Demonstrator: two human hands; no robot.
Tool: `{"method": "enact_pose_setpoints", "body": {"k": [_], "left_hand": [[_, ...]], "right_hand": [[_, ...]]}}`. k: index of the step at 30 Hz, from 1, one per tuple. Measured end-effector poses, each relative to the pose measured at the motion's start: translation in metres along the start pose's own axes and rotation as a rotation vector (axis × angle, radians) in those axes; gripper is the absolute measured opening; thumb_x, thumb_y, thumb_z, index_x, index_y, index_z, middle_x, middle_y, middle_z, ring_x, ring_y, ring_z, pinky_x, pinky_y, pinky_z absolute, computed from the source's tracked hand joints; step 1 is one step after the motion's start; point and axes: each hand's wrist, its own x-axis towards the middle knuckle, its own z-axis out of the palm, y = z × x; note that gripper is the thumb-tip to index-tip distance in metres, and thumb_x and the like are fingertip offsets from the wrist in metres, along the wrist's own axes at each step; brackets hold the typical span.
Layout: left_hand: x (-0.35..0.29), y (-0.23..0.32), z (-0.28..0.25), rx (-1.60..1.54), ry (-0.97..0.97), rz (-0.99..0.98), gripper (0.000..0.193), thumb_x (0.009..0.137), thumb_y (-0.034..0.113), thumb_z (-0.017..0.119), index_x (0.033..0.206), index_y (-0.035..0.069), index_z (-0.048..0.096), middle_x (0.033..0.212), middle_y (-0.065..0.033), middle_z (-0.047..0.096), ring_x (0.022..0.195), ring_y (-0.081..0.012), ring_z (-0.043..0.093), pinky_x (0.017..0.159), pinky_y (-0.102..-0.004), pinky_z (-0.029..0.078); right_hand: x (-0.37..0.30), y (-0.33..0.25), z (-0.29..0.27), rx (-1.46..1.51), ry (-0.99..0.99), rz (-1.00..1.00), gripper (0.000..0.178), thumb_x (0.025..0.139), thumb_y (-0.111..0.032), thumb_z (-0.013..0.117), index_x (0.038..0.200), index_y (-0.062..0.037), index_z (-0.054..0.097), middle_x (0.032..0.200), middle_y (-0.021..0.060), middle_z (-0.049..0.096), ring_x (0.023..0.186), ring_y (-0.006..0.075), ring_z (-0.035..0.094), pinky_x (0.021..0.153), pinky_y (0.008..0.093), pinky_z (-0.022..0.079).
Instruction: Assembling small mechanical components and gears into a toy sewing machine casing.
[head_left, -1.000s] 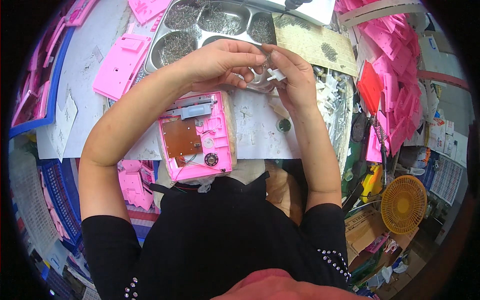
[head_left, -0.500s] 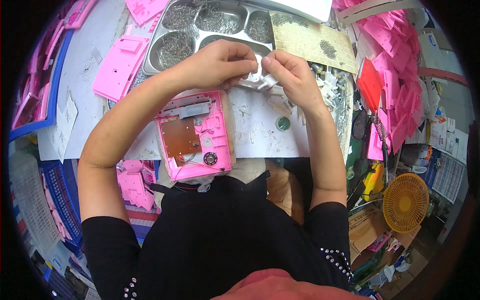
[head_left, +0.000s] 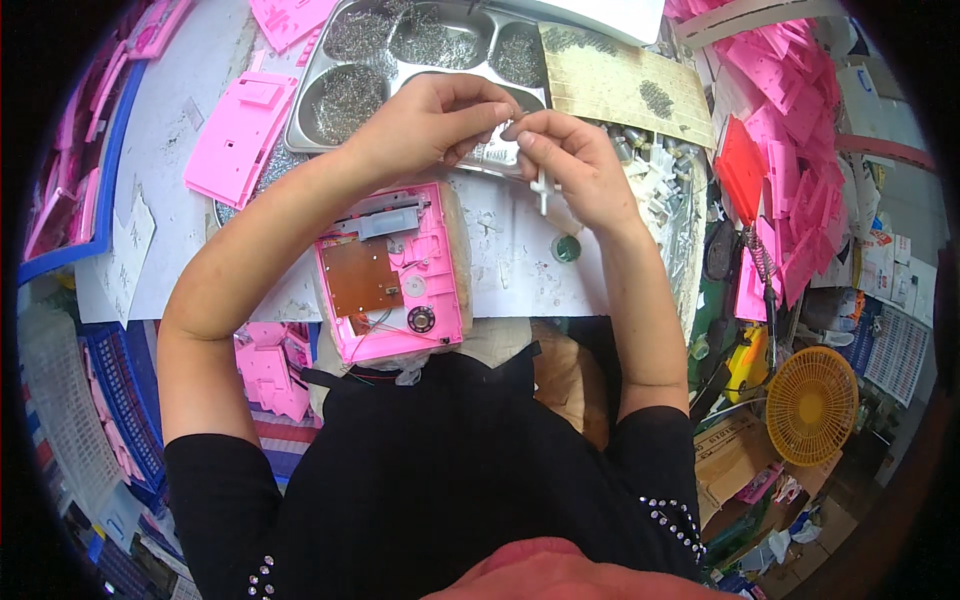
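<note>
Over the front edge of a metal compartment tray [head_left: 297, 130], my two hands meet fingertip to fingertip. My left hand [head_left: 452, 118] is pinched closed; whatever it grips is too small to make out. My right hand [head_left: 580, 165] is closed on a small white plastic part [head_left: 543, 192], whose stem hangs below the fingers. Nearer to me lies an open pink plastic housing [head_left: 435, 275] with a brown circuit board [head_left: 360, 277], a grey block, thin wires and a round black piece inside.
Small metal pieces fill several tray compartments. Right of the tray lie a cardboard sheet [head_left: 620, 85] with tiny parts and a pile of white plastic parts [head_left: 655, 185]. Pink panels [head_left: 240, 135] lie left; more pink parts [head_left: 785, 150] are heaped right, beside a red piece [head_left: 740, 170].
My right hand has shifted slightly left and turned, so the white plastic part now points down. My left fingertips have come closer to the right ones. The pink housing stays in place.
</note>
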Motion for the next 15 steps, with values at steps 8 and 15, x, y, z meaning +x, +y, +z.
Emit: {"method": "enact_pose_setpoints", "body": {"k": [8, 15], "left_hand": [[-0.008, 0.000, 0.006, 0.471, 0.049, 0.322, 0.029, 0.096, 0.008, 0.064, 0.122, 0.000, 0.057, 0.094, -0.0013, 0.061, 0.080, -0.0056, 0.057, 0.068, -0.0229, 0.048], [-0.016, 0.015, 0.009, 0.611, 0.009, 0.344, 0.037, 0.088, 0.002, 0.066, 0.122, 0.002, 0.052, 0.080, 0.0009, 0.055, 0.071, -0.0070, 0.054, 0.062, -0.0239, 0.044]], "right_hand": [[0.004, 0.003, 0.019, -0.157, 0.064, -0.111, 0.034, 0.101, -0.032, 0.061, 0.095, 0.0003, 0.068, 0.067, 0.0009, 0.059, 0.062, 0.0105, 0.053, 0.057, 0.0288, 0.043], [0.006, -0.006, 0.011, -0.516, 0.025, -0.157, 0.042, 0.100, -0.035, 0.061, 0.079, 0.0009, 0.067, 0.062, 0.0043, 0.057, 0.060, 0.0111, 0.051, 0.057, 0.0310, 0.043]]}}
